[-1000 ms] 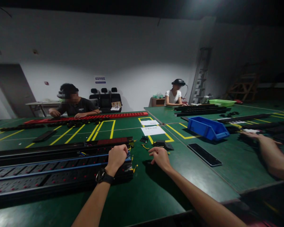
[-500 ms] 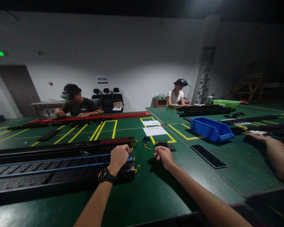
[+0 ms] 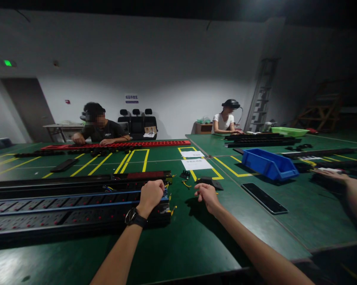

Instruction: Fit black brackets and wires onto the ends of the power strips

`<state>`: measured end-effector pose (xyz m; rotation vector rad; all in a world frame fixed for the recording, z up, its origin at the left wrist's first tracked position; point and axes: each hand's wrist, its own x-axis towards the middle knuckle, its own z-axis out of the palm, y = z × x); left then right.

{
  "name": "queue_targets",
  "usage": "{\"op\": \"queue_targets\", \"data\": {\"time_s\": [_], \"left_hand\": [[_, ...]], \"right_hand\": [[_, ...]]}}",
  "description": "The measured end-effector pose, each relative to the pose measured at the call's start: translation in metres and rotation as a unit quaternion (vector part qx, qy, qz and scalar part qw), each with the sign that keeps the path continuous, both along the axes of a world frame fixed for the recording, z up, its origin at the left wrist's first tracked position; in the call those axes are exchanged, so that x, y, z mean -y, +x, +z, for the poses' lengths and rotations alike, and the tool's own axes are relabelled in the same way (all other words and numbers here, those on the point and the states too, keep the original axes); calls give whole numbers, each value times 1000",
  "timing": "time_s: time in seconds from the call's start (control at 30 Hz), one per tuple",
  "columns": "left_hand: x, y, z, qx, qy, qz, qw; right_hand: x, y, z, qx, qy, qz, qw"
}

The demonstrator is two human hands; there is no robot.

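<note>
My left hand (image 3: 151,194), with a black watch on the wrist, is curled closed over the right end of a long black socket strip (image 3: 101,196) with blue edges. What its fingers grip is hidden. Yellow wire ends (image 3: 173,209) stick out from the strip ends beside it. To the right, my right hand (image 3: 207,194) hovers over the table with loosely bent, parted fingers and nothing visible in them. Just behind it lies a flat black part (image 3: 215,183). A small black part (image 3: 185,174) and a short yellow wire (image 3: 186,184) lie between the hands.
A blue bin (image 3: 267,164) and a dark phone-like slab (image 3: 264,198) are on the right. Paper sheets (image 3: 196,164) lie ahead. A co-worker's hand (image 3: 329,174) reaches in at far right. Two people sit across the green table (image 3: 166,253), near a red slotted rail (image 3: 149,144).
The view has shifted slightly, so the scene sits a little further right. Both my hands keep nearly the same places and poses.
</note>
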<state>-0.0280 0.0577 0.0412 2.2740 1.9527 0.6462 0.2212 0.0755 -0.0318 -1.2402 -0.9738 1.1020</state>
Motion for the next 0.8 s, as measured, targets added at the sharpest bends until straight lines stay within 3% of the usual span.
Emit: {"op": "queue_targets", "data": {"time_s": [0.57,0.8], "left_hand": [[2,-1,3,17,3,-25,1000],[3,0,5,-3,12,0,1000]], "right_hand": [[-3,2,-6,18,8,13,1000],[0,0,0,40,2,5,999]]}}
